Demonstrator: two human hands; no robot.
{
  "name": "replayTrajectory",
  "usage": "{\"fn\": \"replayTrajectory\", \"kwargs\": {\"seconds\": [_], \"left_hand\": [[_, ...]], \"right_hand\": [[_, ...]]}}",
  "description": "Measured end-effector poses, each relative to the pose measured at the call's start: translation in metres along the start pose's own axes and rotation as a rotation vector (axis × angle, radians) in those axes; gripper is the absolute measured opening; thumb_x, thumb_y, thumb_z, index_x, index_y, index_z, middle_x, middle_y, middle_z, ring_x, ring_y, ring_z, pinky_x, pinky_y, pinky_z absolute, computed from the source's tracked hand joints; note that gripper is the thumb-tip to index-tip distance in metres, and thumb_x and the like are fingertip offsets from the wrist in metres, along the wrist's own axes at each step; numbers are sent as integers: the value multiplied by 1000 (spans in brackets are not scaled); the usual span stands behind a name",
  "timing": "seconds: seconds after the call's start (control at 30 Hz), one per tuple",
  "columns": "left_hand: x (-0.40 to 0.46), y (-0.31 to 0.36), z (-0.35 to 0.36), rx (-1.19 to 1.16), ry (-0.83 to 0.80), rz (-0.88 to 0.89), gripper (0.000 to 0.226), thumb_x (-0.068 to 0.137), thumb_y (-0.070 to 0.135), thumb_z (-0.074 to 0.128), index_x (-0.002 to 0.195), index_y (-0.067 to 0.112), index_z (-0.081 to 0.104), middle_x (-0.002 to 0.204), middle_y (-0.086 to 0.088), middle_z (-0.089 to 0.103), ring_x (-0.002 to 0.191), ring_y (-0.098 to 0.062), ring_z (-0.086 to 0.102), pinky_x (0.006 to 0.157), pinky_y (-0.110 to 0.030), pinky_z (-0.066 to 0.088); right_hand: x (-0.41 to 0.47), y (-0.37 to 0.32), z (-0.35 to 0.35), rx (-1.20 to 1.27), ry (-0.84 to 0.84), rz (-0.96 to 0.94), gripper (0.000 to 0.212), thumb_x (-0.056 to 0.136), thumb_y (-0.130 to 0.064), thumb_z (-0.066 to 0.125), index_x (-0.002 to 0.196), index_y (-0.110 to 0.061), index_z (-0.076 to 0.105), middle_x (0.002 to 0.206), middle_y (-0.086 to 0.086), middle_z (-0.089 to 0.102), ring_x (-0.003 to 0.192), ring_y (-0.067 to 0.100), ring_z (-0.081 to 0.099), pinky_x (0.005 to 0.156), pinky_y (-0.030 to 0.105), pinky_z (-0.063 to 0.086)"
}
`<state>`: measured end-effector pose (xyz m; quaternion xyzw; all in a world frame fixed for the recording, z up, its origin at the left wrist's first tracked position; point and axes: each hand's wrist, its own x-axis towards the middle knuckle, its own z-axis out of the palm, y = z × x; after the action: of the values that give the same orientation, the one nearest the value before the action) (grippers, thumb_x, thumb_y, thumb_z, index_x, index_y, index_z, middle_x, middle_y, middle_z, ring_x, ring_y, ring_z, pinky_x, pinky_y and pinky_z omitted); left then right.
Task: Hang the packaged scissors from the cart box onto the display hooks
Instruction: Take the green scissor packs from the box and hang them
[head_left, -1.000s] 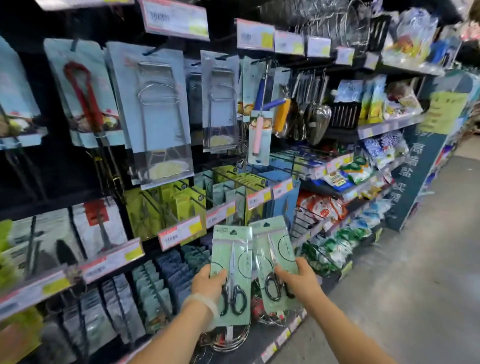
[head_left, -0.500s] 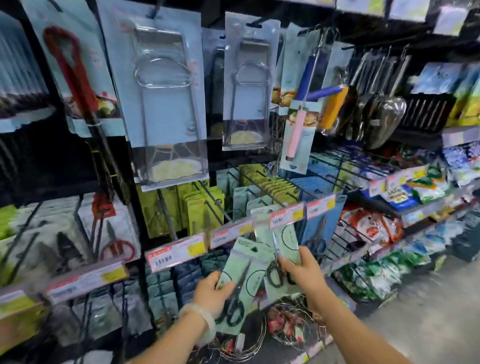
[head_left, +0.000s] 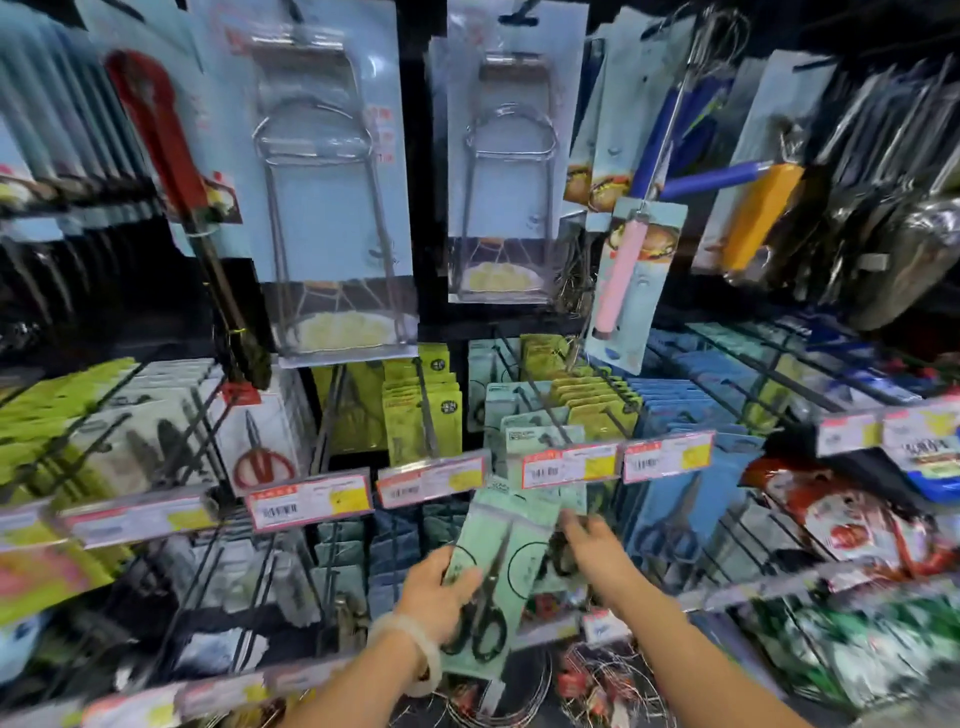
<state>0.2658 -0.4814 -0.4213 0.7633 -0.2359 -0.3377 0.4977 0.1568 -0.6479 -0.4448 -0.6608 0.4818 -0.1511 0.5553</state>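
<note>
My left hand (head_left: 434, 597) grips a mint-green card of black-handled packaged scissors (head_left: 493, 582), tilted with its top toward the shelf. My right hand (head_left: 592, 558) holds a second green scissors pack (head_left: 550, 566), mostly hidden behind the first pack and the hand. Both packs sit just below a price-tagged display hook (head_left: 540, 415) that carries several matching green scissors packs (head_left: 535, 439). The cart box is out of view.
Price labels (head_left: 569, 465) cap the hook ends in a row across the middle. Yellow-green packs (head_left: 421, 410) hang to the left, blue packs (head_left: 675, 400) to the right. Large carded kitchen tools (head_left: 332, 208) hang above. Wire goods (head_left: 597, 680) lie below the hands.
The view has closed in on the shelf. Both hands moved up and forward with their packs, now right under the price labels, and the left pack tilted.
</note>
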Motion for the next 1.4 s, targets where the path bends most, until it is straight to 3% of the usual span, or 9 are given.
{"fn": "replayTrajectory", "kwargs": {"seconds": [0.17, 0.3, 0.4, 0.53, 0.67, 0.87, 1.13, 1.2, 1.4], "left_hand": [[3, -2, 14, -60, 106, -16, 6, 91, 13, 58, 88, 18, 58, 82, 7, 62, 72, -3, 54, 52, -5, 41], [4, -4, 33, -175, 181, -58, 7, 90, 11, 60, 85, 16, 61, 85, -2, 66, 74, -12, 57, 57, -13, 45], [6, -5, 47, -200, 218, -88, 13, 88, 11, 63, 76, 16, 61, 81, -6, 65, 75, -19, 57, 65, -28, 46], [11, 8, 60, -184, 208, -22, 9, 85, 11, 67, 77, 9, 63, 83, -10, 69, 83, -27, 64, 84, -41, 51], [24, 30, 69, -281, 267, 39, 17, 82, 6, 69, 78, 17, 56, 82, -9, 67, 78, -23, 62, 82, -40, 51], [26, 24, 71, -205, 235, 12, 16, 84, 10, 68, 75, 17, 56, 76, -5, 64, 73, -20, 59, 78, -37, 50], [26, 20, 71, -179, 213, 13, 15, 83, 11, 69, 76, 17, 57, 77, -8, 65, 74, -20, 59, 81, -40, 52], [24, 21, 70, -206, 225, 32, 14, 84, 9, 68, 77, 17, 58, 74, -4, 65, 70, -17, 60, 78, -37, 52], [33, 27, 68, -256, 277, 51, 6, 84, 12, 68, 88, 8, 66, 68, 3, 62, 64, -12, 57, 62, -17, 46]], "right_hand": [[5, -3, -6, 18, -58, 26, 70, 95, -54, 33, 146, -7, 26, 148, 13, 37, 137, 31, 35, 111, 39, 30], [-21, -1, -6, 107, -334, -75, 25, 93, -35, 52, 101, -12, 58, 86, -6, 63, 78, 11, 63, 73, 23, 51], [-21, 9, -8, 33, -275, -248, 29, 90, -13, 60, 68, -16, 41, 44, -12, 39, 48, 8, 36, 48, 15, 32], [-23, 3, -23, -40, -177, -416, 24, 91, -15, 59, 73, -18, 42, 62, -4, 38, 52, 2, 38, 53, 12, 33], [-20, -15, -33, 71, -94, -466, 18, 93, -9, 55, 82, -23, 49, 72, -10, 48, 68, 1, 47, 63, 10, 40], [-9, 0, -30, -29, -111, -426, 7, 94, -16, 53, 89, -11, 52, 74, 2, 49, 68, 9, 45, 69, 23, 39], [-14, -2, -26, -9, -86, -421, 16, 95, -11, 49, 84, -21, 49, 75, -1, 53, 67, 2, 50, 65, 17, 39], [-20, -4, -25, -2, -49, -443, 19, 95, -9, 49, 79, -18, 46, 66, -4, 44, 55, -3, 43, 55, 10, 34], [-7, -12, -20, -61, -2, -393, 18, 96, -19, 48, 80, -13, 43, 65, 5, 36, 57, 14, 35, 57, 27, 29]]}}
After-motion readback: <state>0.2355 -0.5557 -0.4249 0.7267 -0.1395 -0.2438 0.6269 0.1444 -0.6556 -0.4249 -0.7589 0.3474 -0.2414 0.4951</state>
